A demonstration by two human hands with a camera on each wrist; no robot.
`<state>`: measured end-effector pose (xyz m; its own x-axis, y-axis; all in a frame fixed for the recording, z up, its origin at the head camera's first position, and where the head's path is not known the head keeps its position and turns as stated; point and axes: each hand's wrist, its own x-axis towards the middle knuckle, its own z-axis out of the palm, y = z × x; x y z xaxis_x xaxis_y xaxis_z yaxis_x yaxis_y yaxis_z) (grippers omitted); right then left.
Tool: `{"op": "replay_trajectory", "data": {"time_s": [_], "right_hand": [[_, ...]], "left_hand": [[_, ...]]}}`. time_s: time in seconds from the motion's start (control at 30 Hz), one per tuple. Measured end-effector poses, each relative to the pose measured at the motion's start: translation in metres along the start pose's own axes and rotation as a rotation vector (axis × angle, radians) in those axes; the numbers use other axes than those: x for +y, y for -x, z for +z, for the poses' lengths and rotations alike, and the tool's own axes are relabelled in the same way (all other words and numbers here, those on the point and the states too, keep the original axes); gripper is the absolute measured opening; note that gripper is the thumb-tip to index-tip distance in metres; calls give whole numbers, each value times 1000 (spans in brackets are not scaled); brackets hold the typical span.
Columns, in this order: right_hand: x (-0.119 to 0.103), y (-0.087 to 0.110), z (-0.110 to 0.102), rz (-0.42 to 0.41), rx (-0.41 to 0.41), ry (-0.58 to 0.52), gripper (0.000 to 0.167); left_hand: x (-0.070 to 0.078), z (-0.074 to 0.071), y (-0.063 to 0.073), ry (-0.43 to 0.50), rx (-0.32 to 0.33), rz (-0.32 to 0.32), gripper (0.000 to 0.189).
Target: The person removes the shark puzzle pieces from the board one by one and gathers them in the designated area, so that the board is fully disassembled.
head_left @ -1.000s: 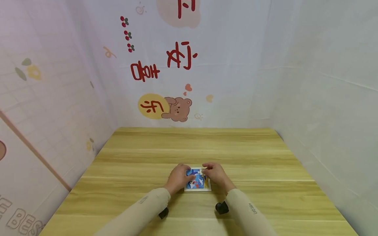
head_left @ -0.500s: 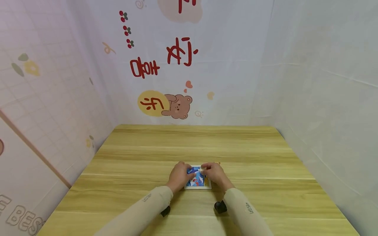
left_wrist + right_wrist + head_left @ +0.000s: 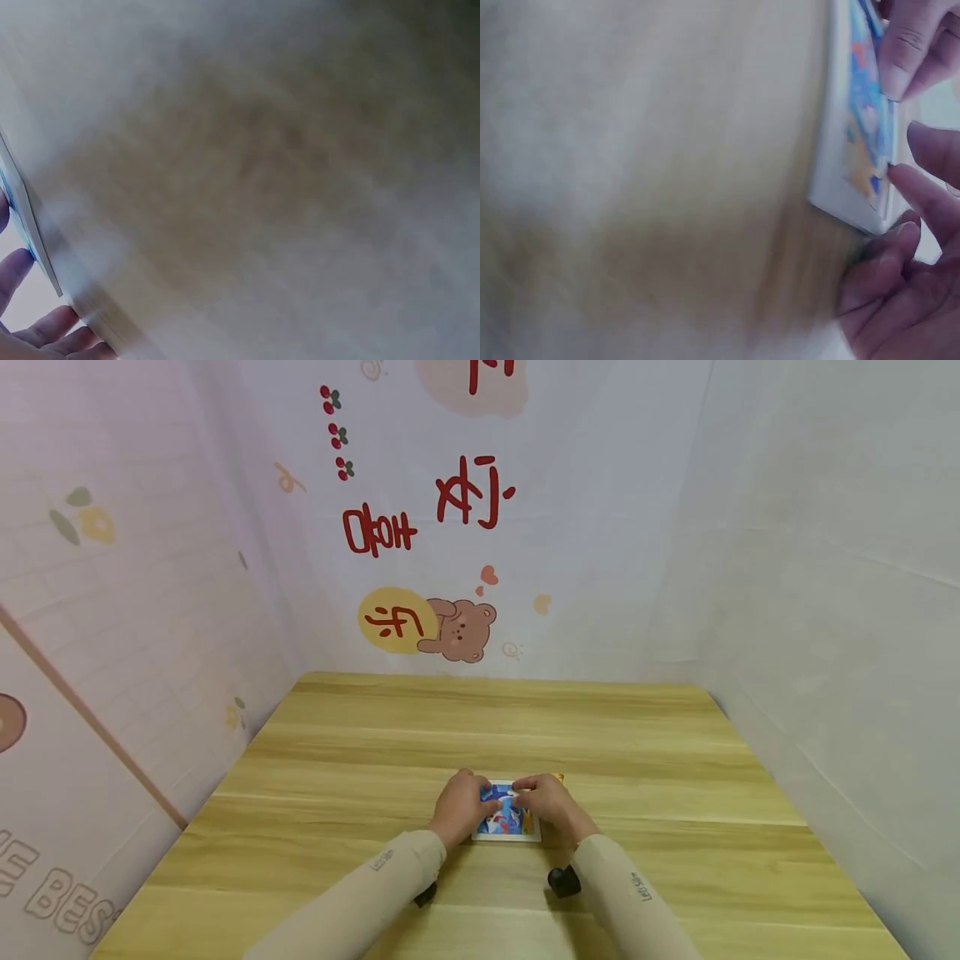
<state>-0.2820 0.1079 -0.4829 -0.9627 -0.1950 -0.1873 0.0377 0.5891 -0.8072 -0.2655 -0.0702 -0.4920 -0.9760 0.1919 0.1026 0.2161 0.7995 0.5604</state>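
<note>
A small jigsaw puzzle [image 3: 504, 820] with a white border and a blue sea picture lies flat on the table. My left hand [image 3: 461, 808] rests at its left side, thumb on the picture and other fingers by the edge. In the left wrist view, several fingertips [image 3: 54, 324] of that hand rest on the table beside the board. My right hand [image 3: 550, 797] is over the puzzle's upper right corner. In the right wrist view, one of its fingers touches the picture [image 3: 868, 112], with the thumb apart from it; the other fingers curl loosely by the corner.
A small orange-yellow thing [image 3: 558, 777] shows just beyond my right hand, mostly hidden. The wood-grain table [image 3: 375, 727] is bounded by white printed cloth [image 3: 600, 568] at the back and both sides. A black device [image 3: 564, 882] is under my right wrist.
The head view has shifted slightly. The orange-yellow thing beyond my right hand has come into sight. A pale patch by my right fingertips now shows less; both hands stay nearly in place.
</note>
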Motion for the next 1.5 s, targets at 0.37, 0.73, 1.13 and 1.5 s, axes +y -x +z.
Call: {"op": "replay_trajectory", "data": {"time_s": [0.37, 0.73, 1.13, 1.5], "right_hand": [[0, 0, -6, 86, -77, -93, 39], [-2, -1, -3, -6, 14, -116, 30], [-1, -6, 7, -114, 58, -90, 30], [2, -5, -6, -109, -2, -171, 31]], "left_hand": [[2, 1, 0, 6, -6, -17, 33], [2, -1, -1, -12, -2, -2, 31], [3, 2, -1, -22, 5, 7, 31], [2, 3, -1, -23, -1, -22, 32]]}}
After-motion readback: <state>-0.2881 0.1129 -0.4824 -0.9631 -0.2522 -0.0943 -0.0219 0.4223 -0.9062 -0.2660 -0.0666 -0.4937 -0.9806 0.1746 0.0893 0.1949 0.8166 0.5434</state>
